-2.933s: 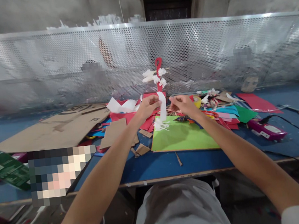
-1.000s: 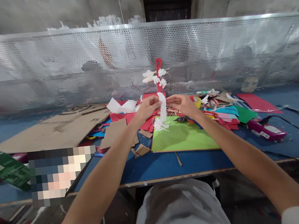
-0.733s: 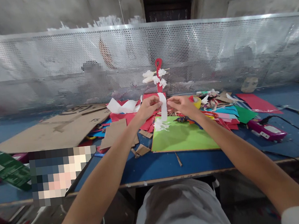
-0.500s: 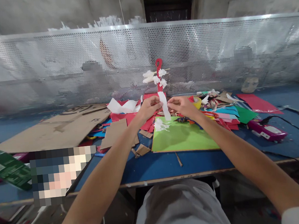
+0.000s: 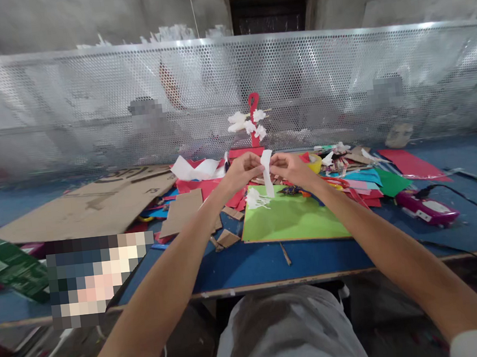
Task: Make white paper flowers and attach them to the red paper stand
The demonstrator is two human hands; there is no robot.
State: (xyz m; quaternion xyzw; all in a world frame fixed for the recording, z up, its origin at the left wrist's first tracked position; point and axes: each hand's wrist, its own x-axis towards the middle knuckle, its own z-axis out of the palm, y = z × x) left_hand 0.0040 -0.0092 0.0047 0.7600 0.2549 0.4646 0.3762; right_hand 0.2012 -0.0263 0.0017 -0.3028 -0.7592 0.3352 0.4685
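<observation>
A narrow white paper strip [image 5: 268, 175] hangs upright between my hands, above the far edge of a lime green sheet [image 5: 296, 220]. My left hand [image 5: 245, 169] pinches its left side and my right hand [image 5: 286, 166] pinches its right side. On the green sheet, left of the strip's lower end, lies a small white fringed paper piece [image 5: 256, 197]. Just behind my hands stands a red stem with a curled top [image 5: 253, 103], with several white paper blossoms [image 5: 250, 126] on it. Scissors [image 5: 295, 191] lie partly hidden by my right forearm.
Flattened cardboard [image 5: 84, 209] and a smaller cardboard piece [image 5: 182, 211] lie left. Coloured paper scraps [image 5: 360, 180], yellow tape [image 5: 314, 163] and a purple corded device [image 5: 426, 208] lie right. A perforated metal screen [image 5: 196, 98] borders the back of the blue table [image 5: 247, 265].
The white strip has shifted slightly right and down, and its upper end now leans right instead of left. My hands have come a little closer together around it.
</observation>
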